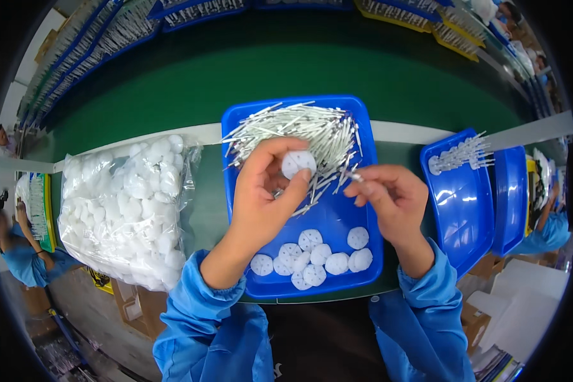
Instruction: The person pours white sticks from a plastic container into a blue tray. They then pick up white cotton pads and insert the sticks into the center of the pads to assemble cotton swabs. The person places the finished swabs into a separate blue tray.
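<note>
The left hand (261, 191) is pinching a white disc (297, 163) between thumb and fingers, lifted over the blue tray (337, 223). The right hand (391, 194) is pinching a thin white stick (355, 176), its tip aimed toward the disc. It looks like the joining step: the stick's tip must meet a hole in the disc. More discs (312, 254) are lying in the tray, sticks (305, 130) piled behind.

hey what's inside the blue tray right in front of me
The blue tray holds a pile of thin white sticks at its far end and white perforated discs near the front. Your left hand and right hand cover its middle, so anything there is hidden.
</note>
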`<state>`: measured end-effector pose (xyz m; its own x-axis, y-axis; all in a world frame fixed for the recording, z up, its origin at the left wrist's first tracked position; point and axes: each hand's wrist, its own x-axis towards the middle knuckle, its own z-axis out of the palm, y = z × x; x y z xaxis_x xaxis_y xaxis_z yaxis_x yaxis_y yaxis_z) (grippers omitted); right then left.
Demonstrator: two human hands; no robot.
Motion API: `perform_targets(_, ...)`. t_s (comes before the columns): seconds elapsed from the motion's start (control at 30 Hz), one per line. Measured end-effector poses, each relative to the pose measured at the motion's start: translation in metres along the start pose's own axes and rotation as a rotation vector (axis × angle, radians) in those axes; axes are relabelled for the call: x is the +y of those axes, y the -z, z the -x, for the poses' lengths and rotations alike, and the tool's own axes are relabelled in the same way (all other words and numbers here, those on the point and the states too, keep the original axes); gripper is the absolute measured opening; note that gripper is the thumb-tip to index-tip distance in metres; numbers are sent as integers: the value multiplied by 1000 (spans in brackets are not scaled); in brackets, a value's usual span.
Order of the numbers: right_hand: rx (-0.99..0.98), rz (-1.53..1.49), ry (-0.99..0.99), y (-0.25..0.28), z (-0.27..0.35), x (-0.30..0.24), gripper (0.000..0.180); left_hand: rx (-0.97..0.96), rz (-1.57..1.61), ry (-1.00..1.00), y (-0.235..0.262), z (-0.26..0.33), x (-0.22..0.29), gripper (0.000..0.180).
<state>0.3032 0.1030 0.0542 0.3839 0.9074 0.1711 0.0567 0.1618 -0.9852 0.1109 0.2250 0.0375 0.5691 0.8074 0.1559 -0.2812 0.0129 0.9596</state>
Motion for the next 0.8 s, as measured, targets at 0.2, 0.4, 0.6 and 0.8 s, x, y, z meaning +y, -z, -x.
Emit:
perform_targets(0.2,-105,535,535,-28,-39,9,22,61,-98,-91,13,4,2,33)
perform_targets(0.4,-80,584,549,-31,-28,19,28,96,-115,-42,15,13,8,34)
perform_targets(0.6,-125,577,467,-26,-26,17,28,121,-219,-116,16,11,0,37)
perform_targets(0.8,-108,572,407,-28,-25,17,22,94,-495,-175,16,13,6,40)
